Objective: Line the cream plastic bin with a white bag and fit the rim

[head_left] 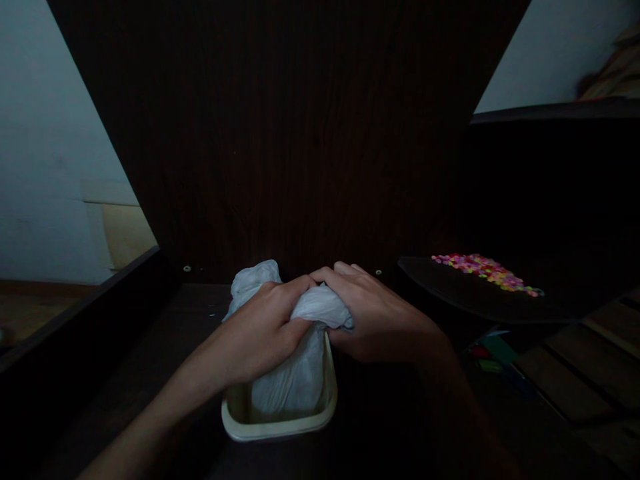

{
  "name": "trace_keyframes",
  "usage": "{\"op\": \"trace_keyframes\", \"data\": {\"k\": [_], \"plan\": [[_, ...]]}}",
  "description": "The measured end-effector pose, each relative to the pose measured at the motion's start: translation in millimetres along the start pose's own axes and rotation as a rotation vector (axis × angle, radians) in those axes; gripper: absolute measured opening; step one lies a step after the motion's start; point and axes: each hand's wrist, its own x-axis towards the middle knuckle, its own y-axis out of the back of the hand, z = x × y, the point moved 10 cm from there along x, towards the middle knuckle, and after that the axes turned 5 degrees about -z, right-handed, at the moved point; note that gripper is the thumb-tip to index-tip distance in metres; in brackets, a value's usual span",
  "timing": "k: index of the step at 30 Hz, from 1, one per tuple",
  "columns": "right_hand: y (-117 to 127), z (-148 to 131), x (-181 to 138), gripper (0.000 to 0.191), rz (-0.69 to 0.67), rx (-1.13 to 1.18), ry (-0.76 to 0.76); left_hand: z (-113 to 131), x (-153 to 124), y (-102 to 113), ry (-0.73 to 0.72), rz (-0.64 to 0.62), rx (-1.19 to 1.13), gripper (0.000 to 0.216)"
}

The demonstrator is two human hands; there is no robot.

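A white plastic bag (293, 373) sits inside a cream rectangular tub (280, 423) on a dark wooden surface. My left hand (265, 330) is closed on the bunched top of the bag from the left. From the right, my right hand (373, 317) grips the same bunch, its fingers curled over the plastic. The two hands touch above the tub. A loose part of the bag sticks up behind my left hand.
A dark tray (465, 297) with a heap of small bright beads (485, 270) stands at the right. A dark wooden back panel (300, 133) rises behind the tub. Coloured small items (493, 357) lie at the lower right. The scene is dim.
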Motion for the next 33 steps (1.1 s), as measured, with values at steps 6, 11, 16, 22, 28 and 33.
{"op": "trace_keyframes", "data": {"k": [6,11,16,22,28,33], "plan": [[6,2,8,0.021,0.024,0.060,-0.038,-1,-1,-2,0.071,-0.023,0.056,0.018],[7,1,9,0.025,0.013,0.092,-0.033,-1,3,-8,0.054,-0.081,0.036,0.014],[6,-1,11,0.033,0.020,0.194,0.012,-8,3,-11,0.072,-0.120,0.070,0.017],[7,11,9,0.044,0.022,0.200,0.055,-12,2,-14,0.088,-0.159,0.115,0.022],[3,31,7,0.053,0.006,0.051,-0.064,-16,2,-14,0.109,-0.156,0.132,0.024],[8,10,3,0.066,0.091,-0.021,0.050,-17,4,-11,0.096,-0.119,0.103,0.021]]}}
